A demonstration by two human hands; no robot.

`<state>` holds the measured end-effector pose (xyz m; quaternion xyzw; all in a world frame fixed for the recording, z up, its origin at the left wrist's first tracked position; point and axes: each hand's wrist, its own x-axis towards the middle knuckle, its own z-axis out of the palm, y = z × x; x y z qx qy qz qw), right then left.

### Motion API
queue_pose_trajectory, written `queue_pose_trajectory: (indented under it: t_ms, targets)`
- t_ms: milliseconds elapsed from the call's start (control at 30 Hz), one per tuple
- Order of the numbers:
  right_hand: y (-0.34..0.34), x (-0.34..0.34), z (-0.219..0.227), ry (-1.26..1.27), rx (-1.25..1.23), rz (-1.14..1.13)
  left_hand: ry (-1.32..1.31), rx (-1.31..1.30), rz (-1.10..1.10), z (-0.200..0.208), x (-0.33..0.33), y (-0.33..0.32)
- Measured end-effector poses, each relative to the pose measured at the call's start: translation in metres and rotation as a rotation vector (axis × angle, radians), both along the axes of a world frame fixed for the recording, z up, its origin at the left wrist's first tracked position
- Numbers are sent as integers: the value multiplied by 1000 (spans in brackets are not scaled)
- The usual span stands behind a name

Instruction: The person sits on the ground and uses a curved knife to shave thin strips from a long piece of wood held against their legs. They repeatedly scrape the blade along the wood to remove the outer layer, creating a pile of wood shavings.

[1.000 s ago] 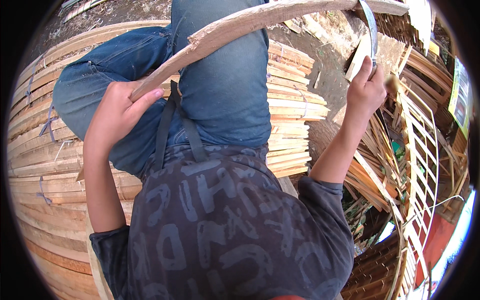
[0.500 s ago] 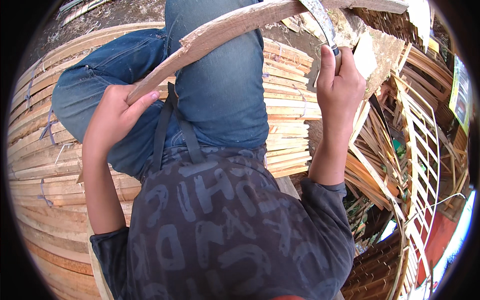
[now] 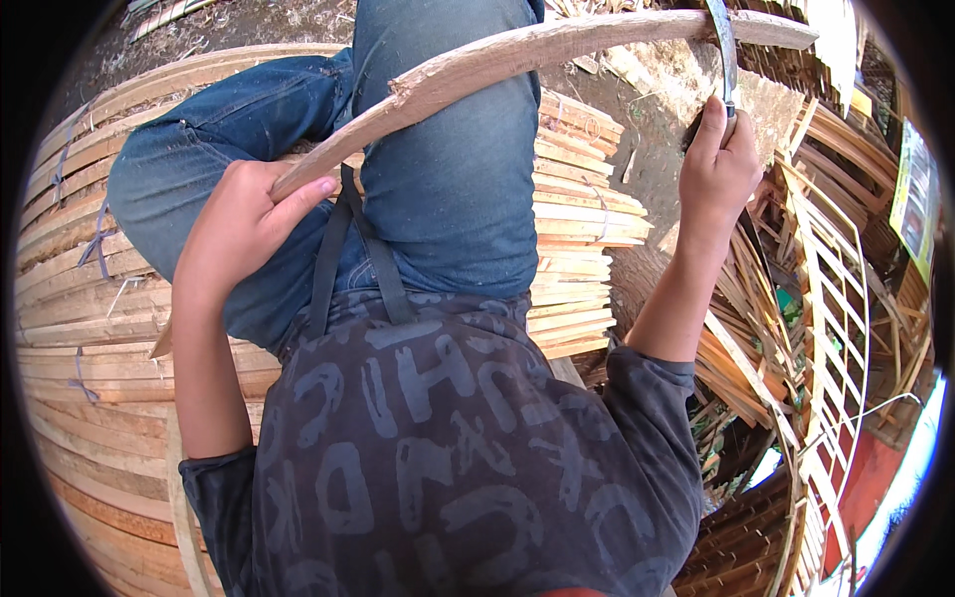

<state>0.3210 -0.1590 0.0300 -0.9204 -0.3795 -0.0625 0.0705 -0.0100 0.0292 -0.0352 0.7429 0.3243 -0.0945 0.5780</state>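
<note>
My left hand (image 3: 237,224) is closed around the near end of a long, rough piece of wood (image 3: 517,60). From there the wood runs over my raised knee toward the upper right; a splintered notch marks its edge near the knee. In my right hand (image 3: 718,177) is the handle of a knife (image 3: 725,55) with a long, slightly curved metal blade. The blade lies across the wood close to its far end; whether its edge bites into the wood I cannot tell. My right thumb rests along the handle.
Bundles of sawn slats (image 3: 90,289), tied with purple string, spread on the left, with more slats (image 3: 577,209) beside my right thigh. A pale block (image 3: 776,104) sits under the wood's far end. At right stand a wooden lattice (image 3: 836,318) and loose sticks (image 3: 741,348).
My right hand and the knife have moved right along the wood toward its far end. The wood and my left hand have shifted slightly right and down in view.
</note>
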Motion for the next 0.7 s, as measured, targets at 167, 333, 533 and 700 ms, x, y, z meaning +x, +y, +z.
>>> queue_pose_trajectory:
  t_ms: [167, 333, 533, 700]
  targets:
    - [12, -47, -9, 143, -13, 212, 17, 11, -14, -1, -1, 2]
    - [5, 1, 9, -8, -176, -61, 20, 56, -1, 0, -4, -2]
    - [-6, 13, 14, -151, -160, 78, 45, 52, -43, 3, 5, 2]
    - [3, -40, 4, -9, -200, 324, 79, 45, -7, 0, -1, 0]
